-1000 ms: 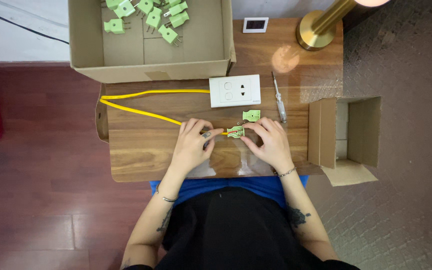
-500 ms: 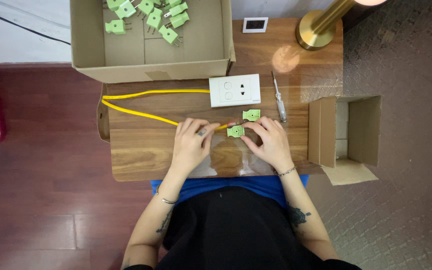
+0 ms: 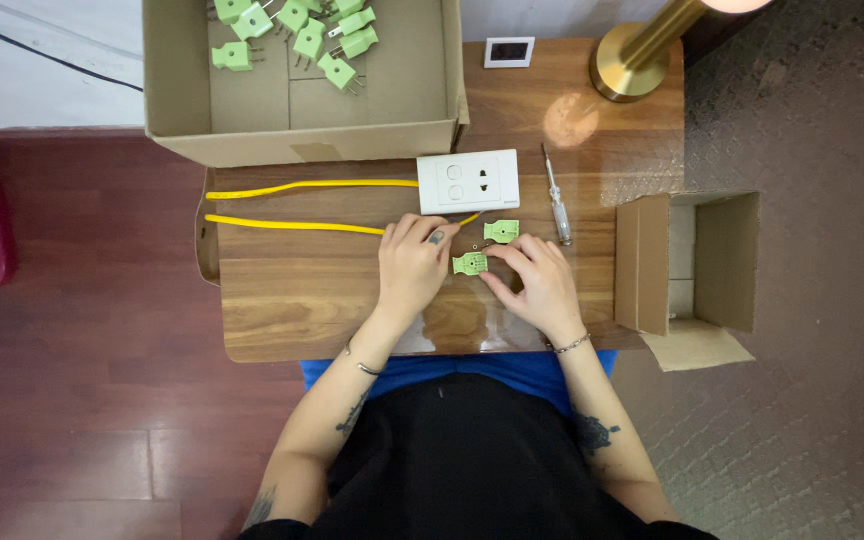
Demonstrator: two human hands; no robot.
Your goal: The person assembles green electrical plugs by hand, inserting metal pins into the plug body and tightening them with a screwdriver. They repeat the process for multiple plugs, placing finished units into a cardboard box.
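Wooden surface over dark red floorboards, patterned grey floor off to the right of the hands. Left hand lies palm down, fingers loosely curled over the end of a thin yellow cable; whether it pinches the cable, cannot tell. Cable runs away left of that hand, loops back, second strand reaches the white rectangular socket plate just beyond both hands. Right hand rests flat-ish, fingers narrow, fingertips touching the small light-green plastic plug half, not lifted, lying on the surface. That plug half sits right between the two hands, touching the right fingertips, just beside the left fingertips; right hand looks the nearer. Its long axis runs roughly left-right, towards the cable end. Second light-green plug half lies just beyond the right fingers, apart from them. Slim screwdriver with clear handle lies farther out, beyond the right hand, long axis pointing away from the person. Small open cardboard box stands to the right of the right hand. Large open cardboard box with more green plugs sits well beyond the left hand. Brass lamp base far beyond the right hand.
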